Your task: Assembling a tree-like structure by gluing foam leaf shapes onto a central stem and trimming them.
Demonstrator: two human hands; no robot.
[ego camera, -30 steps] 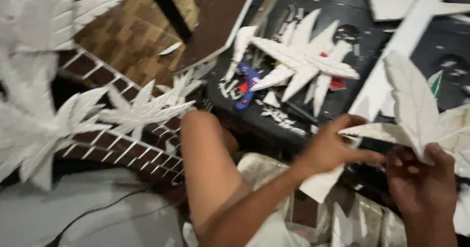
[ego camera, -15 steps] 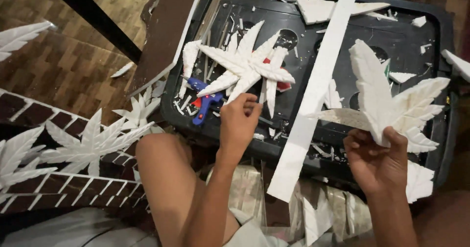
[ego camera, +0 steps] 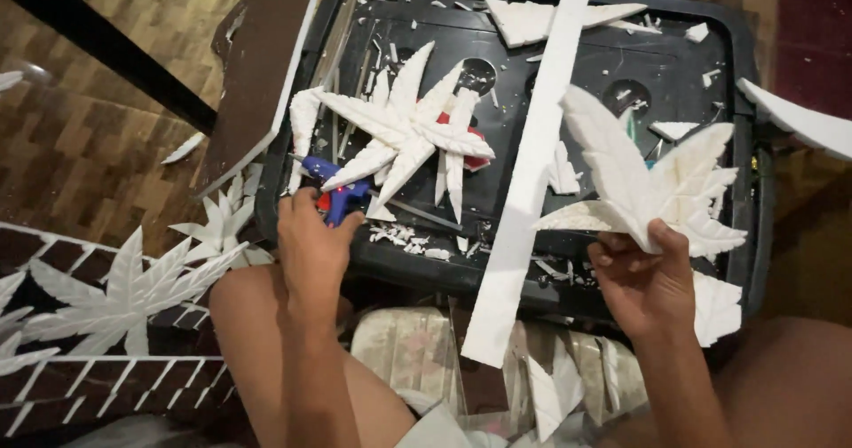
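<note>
Head view. The left hand [ego camera: 311,244] closes around the handle of a blue glue gun [ego camera: 333,186]; its fingers wrap the grip, and the tool's body projects just beyond the knuckles at the near left edge of the black tray [ego camera: 745,102]. Directly past these fingers lies a white foam star leaf [ego camera: 404,137], flat on the tray floor, partly covering a red object too hidden to identify. Small foam scraps [ego camera: 413,239] lie just beside the thumb side of this hand.

The right hand [ego camera: 643,279] pinches the stem end of a white foam leaf cutout [ego camera: 652,177] between thumb and curled fingers; the leaf stands tilted above the tray's right half. Between the two hands a long white foam strip [ego camera: 528,173] runs diagonally across the tray and overhangs its near rim, blocking part of the tray floor. A brown board [ego camera: 262,66] leans at the tray's left edge, beyond the left fingers. Left of that hand, more white foam leaves [ego camera: 124,288] rest on a brown lattice panel [ego camera: 80,386].

Compared with the frame half a second earlier, the left hand has moved from the tray's near edge down to the glue gun and now grips it. The right hand keeps its pinch on the leaf.

No packages, labels or signs are legible.
</note>
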